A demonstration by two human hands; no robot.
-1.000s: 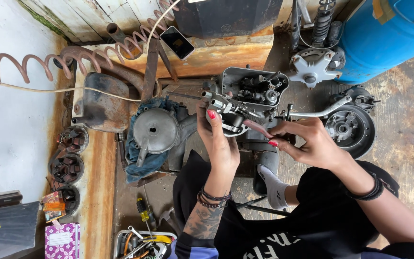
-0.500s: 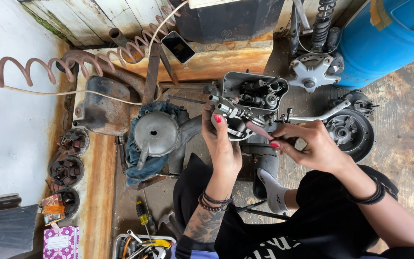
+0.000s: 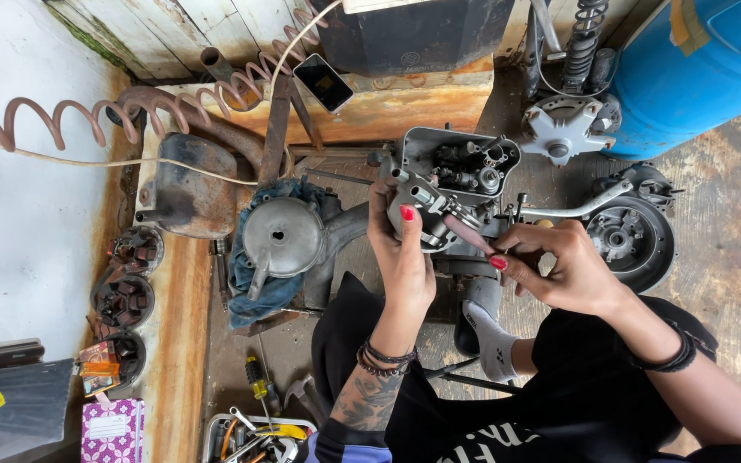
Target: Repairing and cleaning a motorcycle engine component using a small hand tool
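Seated on the workshop floor (image 3: 731, 214), you hold a small grey metal engine part (image 3: 426, 210) up in front of an open engine case (image 3: 460, 163); your left hand (image 3: 400, 253) is wrapped around the part from below, fingers curled shut on it, thumb with a red nail laid along its side; your right hand (image 3: 559, 266) is pinched closed on a thin reddish tool (image 3: 469, 233), whose tip meets the part just beside your left thumb.

The part sits between your two hands, just in front of the engine case and above your knee; a grey sock (image 3: 490, 343) shows below it.

To the left of your left hand, a round grey metal cover (image 3: 283, 238) rests on a blue rag (image 3: 255, 283); beyond that lies a dark rusty muffler (image 3: 183, 193); a coiled reddish hose (image 3: 87, 116) runs across the top left, and a phone (image 3: 323, 83) lies on a rusty ledge (image 3: 405, 107) behind the engine.

To your right a wheel hub (image 3: 632, 240) lies near a bent metal lever (image 3: 576, 206); a blue drum (image 3: 705, 69) stands in the top right corner, with a grey star-shaped hub (image 3: 563, 129) beside it.

At the lower left, a tray of hand tools (image 3: 255, 433) sits by your left elbow, a yellow-handled screwdriver (image 3: 257, 381) just above it; round dark coil plates (image 3: 122, 300) line the wall side.
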